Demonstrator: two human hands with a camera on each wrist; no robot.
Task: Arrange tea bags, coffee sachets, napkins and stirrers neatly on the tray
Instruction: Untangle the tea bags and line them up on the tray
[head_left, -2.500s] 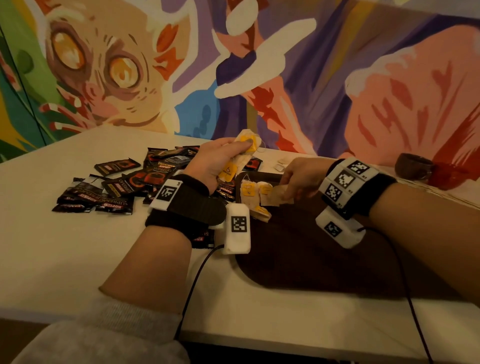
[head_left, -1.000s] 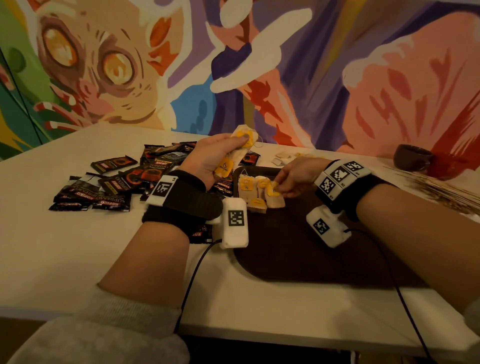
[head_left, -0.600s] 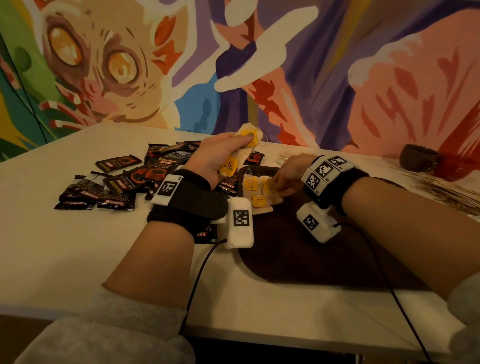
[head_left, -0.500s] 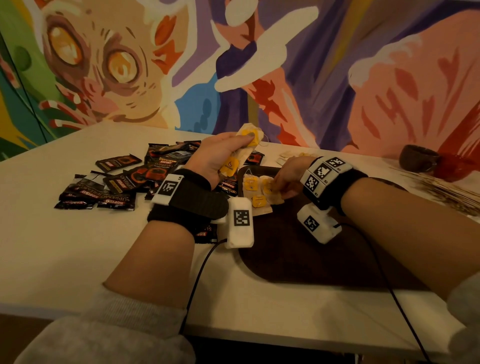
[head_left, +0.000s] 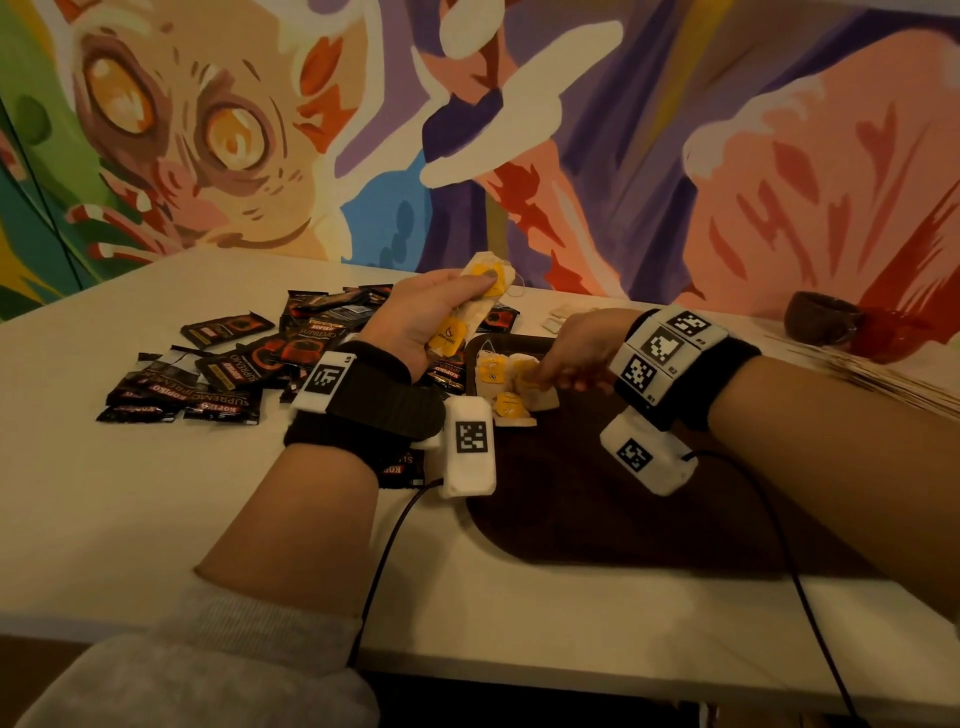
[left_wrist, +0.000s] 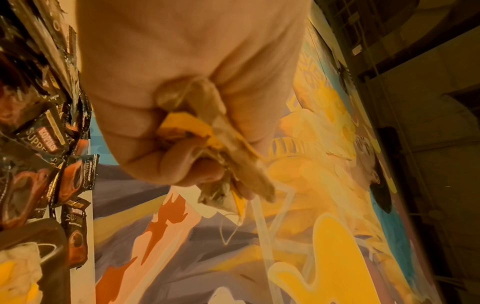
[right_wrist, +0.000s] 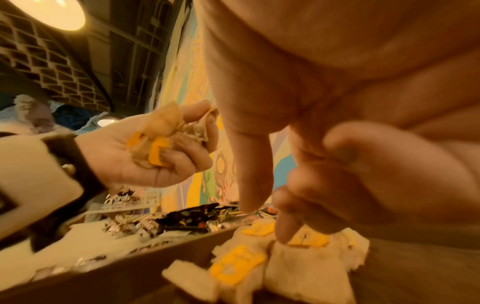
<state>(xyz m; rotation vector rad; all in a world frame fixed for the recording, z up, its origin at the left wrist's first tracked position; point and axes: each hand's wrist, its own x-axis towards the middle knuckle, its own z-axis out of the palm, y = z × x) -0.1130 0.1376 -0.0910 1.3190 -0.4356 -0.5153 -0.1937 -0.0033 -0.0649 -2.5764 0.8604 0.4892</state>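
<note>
Tea bags (head_left: 511, 387) with yellow tags lie in a small cluster in the far left corner of the dark brown tray (head_left: 597, 499), which sits at the near edge of the white tabletop (head_left: 130, 499). My right hand (head_left: 576, 351) is down over that cluster, fingers loosely curled, one fingertip (right_wrist: 283, 236) on a tea bag's yellow tag; it grips nothing. My left hand (head_left: 415, 322) is raised just beyond the tray's far left corner, fingers and thumb curled round a bunch of tea bags (head_left: 470, 306), paper and tags sticking out of my fist. Coffee sachets (head_left: 228, 364), black and red, are scattered over the tabletop left of the tray. A bundle of stirrers (head_left: 878, 374) lies toward the right edge, near a dark cup (head_left: 818, 317).
</note>
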